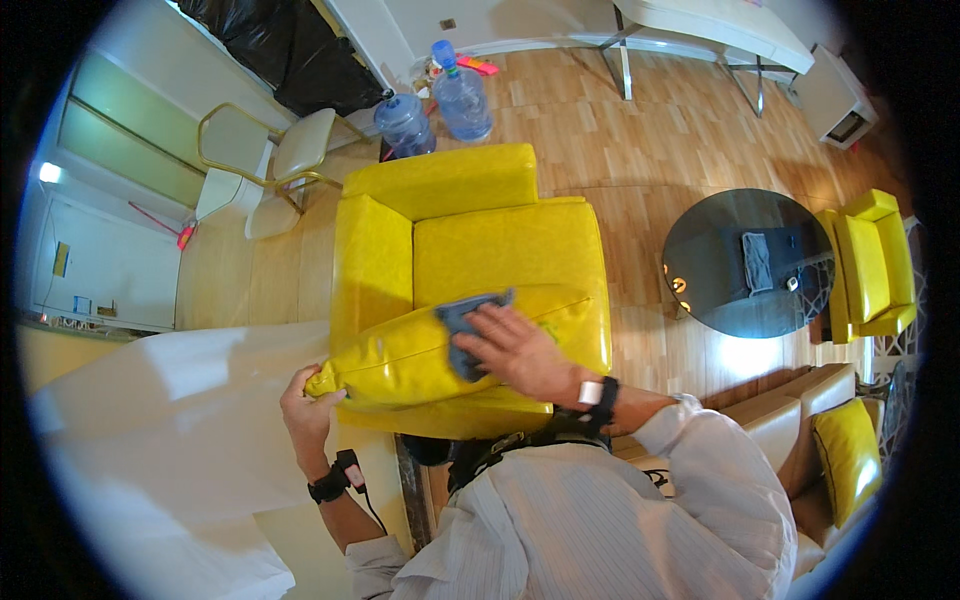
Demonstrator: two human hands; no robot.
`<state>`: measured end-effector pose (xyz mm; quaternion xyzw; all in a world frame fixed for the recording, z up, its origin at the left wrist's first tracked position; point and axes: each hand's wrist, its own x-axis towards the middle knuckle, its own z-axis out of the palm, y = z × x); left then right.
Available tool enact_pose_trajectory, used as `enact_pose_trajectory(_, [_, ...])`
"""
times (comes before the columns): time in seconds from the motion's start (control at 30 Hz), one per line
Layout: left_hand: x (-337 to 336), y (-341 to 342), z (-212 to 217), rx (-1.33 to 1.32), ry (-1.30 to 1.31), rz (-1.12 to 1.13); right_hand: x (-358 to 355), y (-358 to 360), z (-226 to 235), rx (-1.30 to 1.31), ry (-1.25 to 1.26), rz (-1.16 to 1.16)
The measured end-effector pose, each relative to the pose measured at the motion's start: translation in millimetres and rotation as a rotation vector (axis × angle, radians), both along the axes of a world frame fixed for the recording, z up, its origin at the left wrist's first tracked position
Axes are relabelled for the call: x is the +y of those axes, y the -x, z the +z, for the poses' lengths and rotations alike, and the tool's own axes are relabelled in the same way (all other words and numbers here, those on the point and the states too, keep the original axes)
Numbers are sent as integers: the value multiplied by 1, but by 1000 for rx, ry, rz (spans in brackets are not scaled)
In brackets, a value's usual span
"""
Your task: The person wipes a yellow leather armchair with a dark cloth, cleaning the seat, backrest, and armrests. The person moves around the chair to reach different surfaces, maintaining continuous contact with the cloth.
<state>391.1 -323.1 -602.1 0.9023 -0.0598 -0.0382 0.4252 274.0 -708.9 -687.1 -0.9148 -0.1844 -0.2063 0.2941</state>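
Here's your left hand (312,396), fingers closed on the near-left corner of the yellow cushion (400,368), which lies across the near side of the armchair (500,250). Your right hand (522,352) is spread, fingers nearly straight, pressing the grey cloth (458,325) to the cushion's top rather than clenching it. For a good wipe, I'd brace that corner firmly, spread the palm's pressure evenly, and follow the seam lengthwise; slick-looking cover, so a loose corner could let the cushion skid.
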Motion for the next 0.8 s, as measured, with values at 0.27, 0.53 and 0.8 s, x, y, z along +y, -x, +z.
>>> enact_pose_trajectory(0.27, [-33,10,-6,-398,-979,-22,-41,31,0,86,144,-192])
enact_pose_trajectory(0.53, [-106,21,0,-211,-841,-406,29,-14,-12,13,105,-21])
enact_pose_trajectory(0.8, [-120,11,-27,-329,-690,-432,-33,-3,-2,38,114,-80])
